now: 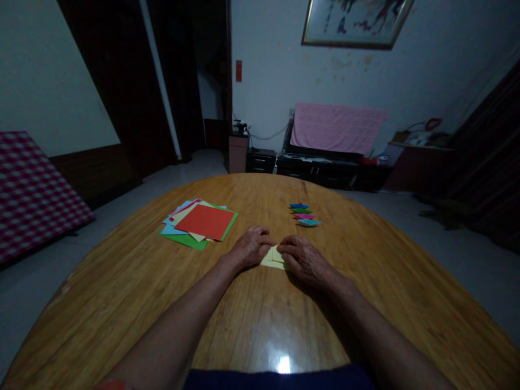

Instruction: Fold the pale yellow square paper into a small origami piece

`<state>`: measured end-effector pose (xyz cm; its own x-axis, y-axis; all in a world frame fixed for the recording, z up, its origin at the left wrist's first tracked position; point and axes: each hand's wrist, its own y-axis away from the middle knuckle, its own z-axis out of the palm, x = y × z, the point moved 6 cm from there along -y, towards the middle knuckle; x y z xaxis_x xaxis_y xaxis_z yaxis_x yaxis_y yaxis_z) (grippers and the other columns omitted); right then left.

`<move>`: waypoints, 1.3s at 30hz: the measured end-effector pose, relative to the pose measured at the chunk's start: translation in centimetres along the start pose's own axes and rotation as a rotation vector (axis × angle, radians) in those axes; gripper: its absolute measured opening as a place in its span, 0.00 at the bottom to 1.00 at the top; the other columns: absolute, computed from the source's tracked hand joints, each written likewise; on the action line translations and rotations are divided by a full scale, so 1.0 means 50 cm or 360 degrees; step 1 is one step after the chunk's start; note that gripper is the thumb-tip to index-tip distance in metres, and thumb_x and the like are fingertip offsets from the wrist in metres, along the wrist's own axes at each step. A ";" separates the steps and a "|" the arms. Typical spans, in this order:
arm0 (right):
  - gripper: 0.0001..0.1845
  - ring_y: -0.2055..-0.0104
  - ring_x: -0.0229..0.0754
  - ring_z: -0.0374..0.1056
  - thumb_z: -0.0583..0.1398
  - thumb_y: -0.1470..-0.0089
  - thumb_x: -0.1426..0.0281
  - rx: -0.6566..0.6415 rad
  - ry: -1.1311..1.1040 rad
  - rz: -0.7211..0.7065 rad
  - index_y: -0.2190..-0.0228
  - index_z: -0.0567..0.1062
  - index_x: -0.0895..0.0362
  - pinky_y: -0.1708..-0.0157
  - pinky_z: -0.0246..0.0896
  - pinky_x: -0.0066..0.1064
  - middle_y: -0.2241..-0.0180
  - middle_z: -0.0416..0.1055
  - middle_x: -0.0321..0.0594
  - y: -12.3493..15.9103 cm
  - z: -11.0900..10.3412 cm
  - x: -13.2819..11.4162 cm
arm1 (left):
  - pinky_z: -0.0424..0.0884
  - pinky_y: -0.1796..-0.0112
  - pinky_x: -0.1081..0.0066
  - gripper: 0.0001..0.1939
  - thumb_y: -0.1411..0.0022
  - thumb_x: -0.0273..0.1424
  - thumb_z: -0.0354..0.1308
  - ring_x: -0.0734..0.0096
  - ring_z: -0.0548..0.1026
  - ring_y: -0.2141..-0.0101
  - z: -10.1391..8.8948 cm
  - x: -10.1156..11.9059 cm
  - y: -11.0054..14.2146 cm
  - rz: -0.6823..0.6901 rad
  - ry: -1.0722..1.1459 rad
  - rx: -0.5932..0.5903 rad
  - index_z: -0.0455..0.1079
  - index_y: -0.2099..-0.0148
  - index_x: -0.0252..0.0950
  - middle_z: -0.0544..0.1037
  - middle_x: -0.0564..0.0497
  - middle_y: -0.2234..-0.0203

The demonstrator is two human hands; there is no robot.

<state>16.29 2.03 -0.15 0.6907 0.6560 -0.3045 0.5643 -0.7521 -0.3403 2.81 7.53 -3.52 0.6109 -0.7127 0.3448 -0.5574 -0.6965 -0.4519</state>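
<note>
A folded pale yellow origami paper (271, 259) lies on the round wooden table (260, 208), between the left hand (251, 247) and right hand (305, 262), fingers curled onto it (a true pinch cannot be confirmed). Being light and thin, it would be best held by its creased edges.

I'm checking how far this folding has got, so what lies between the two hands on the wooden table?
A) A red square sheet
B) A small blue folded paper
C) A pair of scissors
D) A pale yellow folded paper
D: the pale yellow folded paper lies under the fingers of the left hand and right hand.
</note>
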 end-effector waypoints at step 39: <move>0.14 0.53 0.44 0.62 0.49 0.41 0.72 0.0108 0.0262 0.0179 0.59 0.72 0.57 0.51 0.57 0.40 0.53 0.66 0.47 0.040 0.013 -0.056 | 0.65 0.50 0.64 0.12 0.41 0.37 0.56 0.63 0.69 0.52 -0.012 0.010 0.000 -0.0107 0.0038 -0.0011 0.78 0.59 0.40 0.73 0.46 0.54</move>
<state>15.19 -1.28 -0.58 0.8152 0.5448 -0.1965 0.4517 -0.8104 -0.3730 2.77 7.11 -2.83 0.6335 -0.6661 0.3936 -0.5197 -0.7432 -0.4214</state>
